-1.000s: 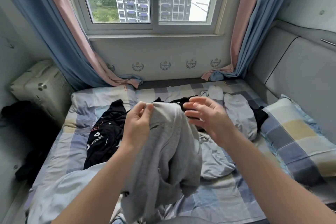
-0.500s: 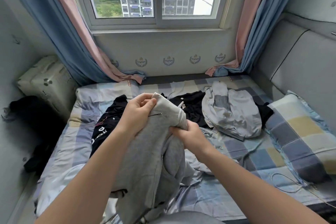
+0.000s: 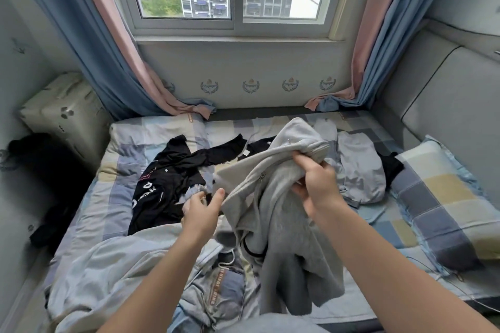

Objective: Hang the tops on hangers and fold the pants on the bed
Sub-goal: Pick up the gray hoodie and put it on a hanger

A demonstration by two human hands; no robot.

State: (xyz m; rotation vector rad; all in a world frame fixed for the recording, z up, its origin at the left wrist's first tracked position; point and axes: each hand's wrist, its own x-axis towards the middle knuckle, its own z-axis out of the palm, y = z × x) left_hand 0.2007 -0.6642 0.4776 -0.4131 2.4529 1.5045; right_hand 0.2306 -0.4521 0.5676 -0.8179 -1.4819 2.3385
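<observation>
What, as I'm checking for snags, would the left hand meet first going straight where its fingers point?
Likely the left hand meets the near edge of the grey zip garment, held by the right hand; depth unclear.

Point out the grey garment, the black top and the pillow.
grey garment (image 3: 281, 213): head view, its hanging middle.
black top (image 3: 167, 178): head view, its middle.
pillow (image 3: 443, 192): head view, its checked top.

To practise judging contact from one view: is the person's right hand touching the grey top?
Touching. The head view shows the right hand gripping a bunched fold of the grey top, with no gap between them.
</observation>
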